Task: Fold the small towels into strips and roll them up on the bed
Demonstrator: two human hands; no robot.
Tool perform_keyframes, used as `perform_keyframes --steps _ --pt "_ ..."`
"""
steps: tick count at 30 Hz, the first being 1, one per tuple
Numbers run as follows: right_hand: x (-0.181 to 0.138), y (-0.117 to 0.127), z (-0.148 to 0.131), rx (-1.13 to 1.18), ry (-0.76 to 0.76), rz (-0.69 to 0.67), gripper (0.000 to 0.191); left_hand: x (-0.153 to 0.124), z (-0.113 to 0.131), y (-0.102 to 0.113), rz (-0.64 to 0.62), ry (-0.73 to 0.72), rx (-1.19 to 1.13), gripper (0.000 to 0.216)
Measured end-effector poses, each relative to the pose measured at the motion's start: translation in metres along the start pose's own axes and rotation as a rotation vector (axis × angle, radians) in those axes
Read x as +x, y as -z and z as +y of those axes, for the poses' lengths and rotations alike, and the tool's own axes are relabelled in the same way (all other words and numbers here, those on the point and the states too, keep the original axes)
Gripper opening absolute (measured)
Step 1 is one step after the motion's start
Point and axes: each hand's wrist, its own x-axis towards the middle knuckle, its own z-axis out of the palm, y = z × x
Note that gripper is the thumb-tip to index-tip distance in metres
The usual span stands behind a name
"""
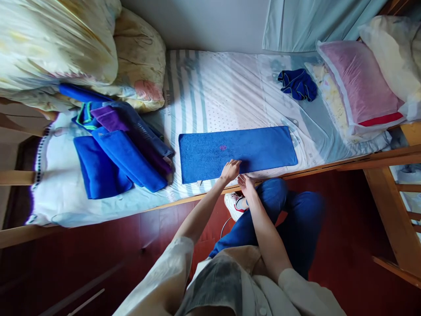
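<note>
A blue towel (200, 151) with a small reddish mark lies spread lengthwise along the front of the bed. My left hand (231, 170) is over its front edge, back upward, fingers loosely bent and nothing visible in them. Whether the fingertips press on the cloth I cannot tell. Just right of it and slightly nearer me is my right hand (246, 183), palm turned up, fingers apart and a little curled, by the bed's edge. To the left lies a pile of folded cloths: a bright blue one (101, 169), another blue one (131, 160) and a purple one (110, 118).
A crumpled dark blue cloth (298, 84) lies at the back right of the bed (230, 92). Beyond it are a pink pillow (362, 83) and a bagged item (394, 52). Large floral bedding (140, 57) is heaped back left. A wooden rail (355, 164) edges the bed.
</note>
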Motion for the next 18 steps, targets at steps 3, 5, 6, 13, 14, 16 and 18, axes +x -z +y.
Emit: perform_keyframes --steps 3,5,6,13,14,16,18 --pt "0.008 -0.014 0.018 0.016 0.052 0.055 0.004 0.056 -0.005 0.029 0.005 -0.006 0.024 0.053" --pt "0.013 -0.02 0.023 0.016 0.089 0.08 0.009 0.092 -0.008 0.044 -0.022 0.002 0.059 0.055" --pt "0.016 -0.022 0.024 0.011 0.1 0.097 0.011 0.108 -0.009 0.05 -0.044 0.014 0.077 0.056" --pt "0.019 -0.027 0.013 0.023 0.132 0.225 0.012 0.173 -0.011 0.075 -0.076 0.116 0.062 0.055" --pt "0.017 -0.027 0.013 0.027 0.125 0.226 0.011 0.178 -0.012 0.077 -0.066 0.133 0.053 0.055" --pt "0.014 -0.027 0.013 0.036 0.108 0.246 0.01 0.186 -0.013 0.08 -0.05 0.175 0.041 0.054" --pt "0.012 -0.027 0.013 0.036 0.094 0.279 0.01 0.192 -0.013 0.082 -0.041 0.207 0.025 0.052"
